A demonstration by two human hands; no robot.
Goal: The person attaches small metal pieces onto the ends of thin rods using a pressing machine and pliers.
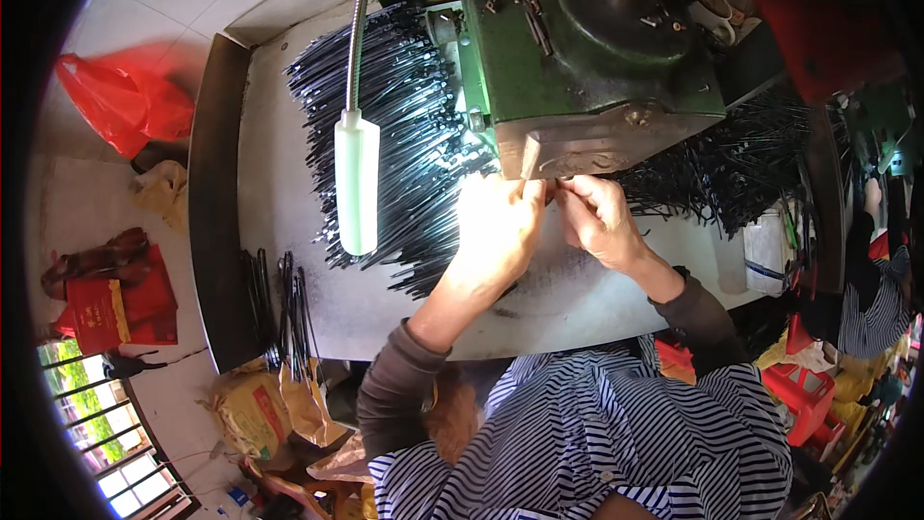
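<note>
My left hand (499, 224) is at the lower front of a green machine (602, 87), its fingers closed and washed out by bright lamp light. Just to its right, my right hand (604, 221) has thumb and fingers pinched together under the machine's front edge. The fingertips of both hands nearly meet there, and whatever they hold is too hidden to make out. A big heap of thin black rods (385, 106) lies on the metal table (433, 332) beside my left hand. More black rods (722, 159) are piled to the right of the machine.
A white lamp (357, 183) on a flexible metal neck hangs over the left heap. A raised dark edge (214, 202) bounds the table's left side, with a few rods (294, 308) near it. Small metal bits (525, 10) lie on the machine. A red stool (799, 390) stands at right.
</note>
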